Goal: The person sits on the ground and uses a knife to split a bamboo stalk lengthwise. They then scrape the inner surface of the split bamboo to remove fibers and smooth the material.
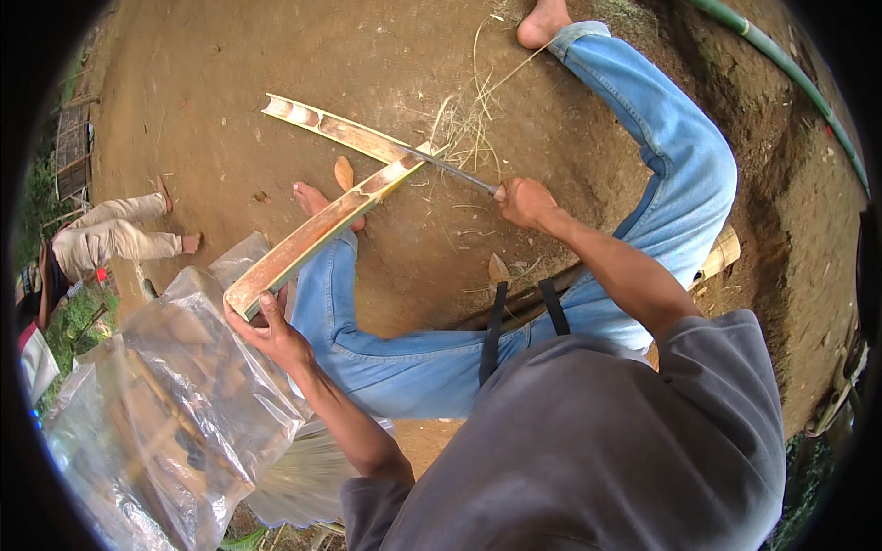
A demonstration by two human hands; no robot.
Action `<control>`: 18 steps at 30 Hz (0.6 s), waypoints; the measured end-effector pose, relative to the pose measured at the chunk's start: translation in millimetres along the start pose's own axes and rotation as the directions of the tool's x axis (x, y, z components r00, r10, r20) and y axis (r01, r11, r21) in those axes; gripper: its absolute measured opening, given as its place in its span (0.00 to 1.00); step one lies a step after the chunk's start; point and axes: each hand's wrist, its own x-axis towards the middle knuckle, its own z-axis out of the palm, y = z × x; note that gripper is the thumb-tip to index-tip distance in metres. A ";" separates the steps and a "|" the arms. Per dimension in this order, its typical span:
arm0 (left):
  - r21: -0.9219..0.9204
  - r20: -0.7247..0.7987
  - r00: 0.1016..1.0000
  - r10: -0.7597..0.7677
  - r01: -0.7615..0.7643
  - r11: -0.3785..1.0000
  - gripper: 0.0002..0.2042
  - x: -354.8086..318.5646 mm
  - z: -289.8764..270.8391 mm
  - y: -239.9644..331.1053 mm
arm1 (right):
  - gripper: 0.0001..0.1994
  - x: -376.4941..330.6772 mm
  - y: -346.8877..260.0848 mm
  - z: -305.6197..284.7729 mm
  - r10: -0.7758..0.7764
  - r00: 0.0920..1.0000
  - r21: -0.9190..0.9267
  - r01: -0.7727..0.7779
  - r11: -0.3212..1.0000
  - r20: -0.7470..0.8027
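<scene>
My left hand [278, 336] grips the near end of a split bamboo piece [317, 230], its hollow inner face turned up and pale brown, with the thumb over the rim. A second split bamboo piece [344, 132] lies on the ground beyond it, and the two meet at their right ends in a V. My right hand [527, 203] is closed round the handle of a long, thin-bladed knife [459, 174]. The blade points left, its front part at the place where the bamboo pieces meet. The handle is mostly hidden in my fist.
Thin bamboo shavings [478, 129] lie on the bare soil past the blade. Clear plastic sheeting [175, 386] covers things at the left. A bamboo pole [719, 254] rests under my right leg. Another person [119, 230] sits at the far left. A green pole [790, 69] runs along the right.
</scene>
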 end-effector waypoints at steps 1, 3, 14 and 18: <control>0.012 -0.001 1.000 -0.003 0.003 1.000 0.34 1.0 -0.4 0.0 | 0.12 0.6 -1.3 3.4 -0.028 1.000 -0.012 0.028 1.000 0.014; 0.006 0.008 1.000 -0.019 0.019 1.000 0.34 1.7 0.1 1.5 | 0.13 -0.1 7.9 12.8 0.004 0.999 -0.044 -0.002 0.999 0.043; -0.060 0.062 0.998 -0.033 0.036 0.998 0.35 13.1 3.3 10.0 | 0.16 16.1 28.4 11.2 0.306 0.943 0.120 -0.322 0.939 0.132; -0.056 0.025 0.999 -0.040 0.041 0.998 0.35 14.8 11.1 14.0 | 0.17 0.0 4.1 0.3 0.092 0.986 -0.032 -0.089 0.996 0.139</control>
